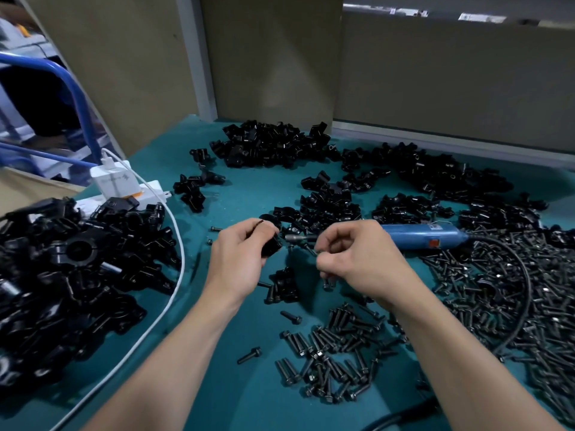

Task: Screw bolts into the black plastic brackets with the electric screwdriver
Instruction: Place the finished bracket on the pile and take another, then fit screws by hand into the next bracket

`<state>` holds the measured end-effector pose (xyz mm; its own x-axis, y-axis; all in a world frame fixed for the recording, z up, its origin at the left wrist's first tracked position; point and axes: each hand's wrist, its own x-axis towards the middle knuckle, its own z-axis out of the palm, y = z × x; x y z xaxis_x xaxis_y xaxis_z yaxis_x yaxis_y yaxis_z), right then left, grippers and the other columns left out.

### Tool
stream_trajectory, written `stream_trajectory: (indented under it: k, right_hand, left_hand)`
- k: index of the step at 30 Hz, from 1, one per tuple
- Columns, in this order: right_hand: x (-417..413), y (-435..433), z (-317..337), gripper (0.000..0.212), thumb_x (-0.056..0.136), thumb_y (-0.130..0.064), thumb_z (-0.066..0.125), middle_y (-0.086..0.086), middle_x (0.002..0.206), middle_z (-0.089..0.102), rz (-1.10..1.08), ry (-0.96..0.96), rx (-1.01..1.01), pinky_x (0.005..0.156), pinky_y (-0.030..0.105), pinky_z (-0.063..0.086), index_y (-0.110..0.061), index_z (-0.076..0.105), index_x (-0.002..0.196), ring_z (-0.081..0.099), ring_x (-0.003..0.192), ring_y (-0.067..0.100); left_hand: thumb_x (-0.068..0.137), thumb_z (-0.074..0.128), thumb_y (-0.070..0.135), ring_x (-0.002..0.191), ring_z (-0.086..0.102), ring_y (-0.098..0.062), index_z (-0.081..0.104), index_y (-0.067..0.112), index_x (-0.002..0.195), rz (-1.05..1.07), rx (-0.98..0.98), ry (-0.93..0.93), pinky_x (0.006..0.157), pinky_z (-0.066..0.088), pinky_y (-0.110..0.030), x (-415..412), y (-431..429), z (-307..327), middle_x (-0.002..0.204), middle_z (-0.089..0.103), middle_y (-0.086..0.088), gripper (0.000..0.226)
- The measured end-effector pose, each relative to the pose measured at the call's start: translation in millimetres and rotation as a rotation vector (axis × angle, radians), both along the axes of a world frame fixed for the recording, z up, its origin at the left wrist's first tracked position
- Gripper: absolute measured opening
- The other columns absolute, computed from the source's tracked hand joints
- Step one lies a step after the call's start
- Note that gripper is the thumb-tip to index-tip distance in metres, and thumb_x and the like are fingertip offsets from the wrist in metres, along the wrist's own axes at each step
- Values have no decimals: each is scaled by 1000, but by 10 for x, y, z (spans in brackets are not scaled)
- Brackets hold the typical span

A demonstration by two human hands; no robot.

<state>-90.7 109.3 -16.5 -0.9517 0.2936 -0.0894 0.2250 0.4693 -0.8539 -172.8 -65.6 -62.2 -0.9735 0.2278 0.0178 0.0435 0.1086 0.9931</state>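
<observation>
We find the left hand [239, 259] with its fingers curled round one black bracket [270, 245], held over the green table [249, 399]. The right hand [357, 256] has its fingers bunched together, pinching a bolt [314, 251] at the tips, close beside the bracket but apart from it. The blue electric screwdriver [420, 236] lies unheld on the table behind the right hand, bit towards the bracket. We note loose bolts [336, 353] heaped between the forearms, spare brackets [270, 144] piled at the far side, and a white cable [174, 244] along the left
</observation>
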Motion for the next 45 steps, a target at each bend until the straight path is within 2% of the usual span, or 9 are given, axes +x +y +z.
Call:
stream_trajectory:
  k: [3,6,9,12,19,24,29,40,45]
  right_hand:
    - [34,40,5,17,85,12,69,15,72,75,-7,40,-302,62,31,61,-4,70,79,77,69,29]
    - [51,81,21,11,89,7,73,20,74,75,-30,106,-424,58,27,60,-2,72,82,76,67,29]
    - [58,119,42,11,88,-4,79,15,68,74,-66,178,-359,52,23,52,-8,78,77,67,55,21]
    - [59,131,74,13,82,2,81,16,69,73,-40,237,-357,57,24,55,-9,80,75,66,58,21]
    - [62,70,74,19,83,11,78,20,76,76,-43,262,-464,63,28,61,-8,78,83,76,70,32]
    - [65,38,64,12,80,-6,85,14,67,74,-52,349,-365,58,27,58,-16,81,77,74,62,28]
    - [52,28,34,14,81,-7,85,11,65,73,-38,368,-306,58,28,57,-19,81,77,71,61,27]
    - [34,25,-55,17,85,-10,83,7,65,73,-39,334,-208,60,34,61,-25,80,78,71,61,27]
    - [11,6,-96,18,89,-9,79,11,67,72,-31,302,-303,54,28,54,-22,78,77,65,54,21]
  left_hand:
    - [83,54,64,62,52,-7,72,35,86,-40,-98,114,65,48,-35,-8,-9,-64,71,64,6,35]
    - [82,55,75,63,56,-2,71,40,91,-97,-122,152,69,49,-37,17,-6,-87,74,67,11,39]
    - [75,67,76,66,63,-1,71,46,96,-155,-34,90,70,53,-35,53,30,-100,81,72,17,37]
    - [88,77,50,63,61,-2,71,44,98,-193,-23,109,65,46,-29,57,49,-118,77,71,16,14]
    - [98,69,33,65,57,2,71,42,108,-233,18,159,66,43,-20,63,44,-109,78,66,21,13]
    - [98,57,52,96,68,-4,69,43,119,-324,6,193,87,55,-39,117,60,-69,106,74,15,26]
    - [103,56,47,92,67,-5,71,37,116,-353,-27,287,80,49,-26,144,75,-41,100,74,13,23]
    - [101,62,34,99,72,-23,74,36,117,-384,10,294,92,55,-51,165,81,-31,103,77,2,20]
    - [98,64,32,100,72,-8,73,46,116,-322,-27,299,84,52,-17,159,66,-44,105,77,15,24]
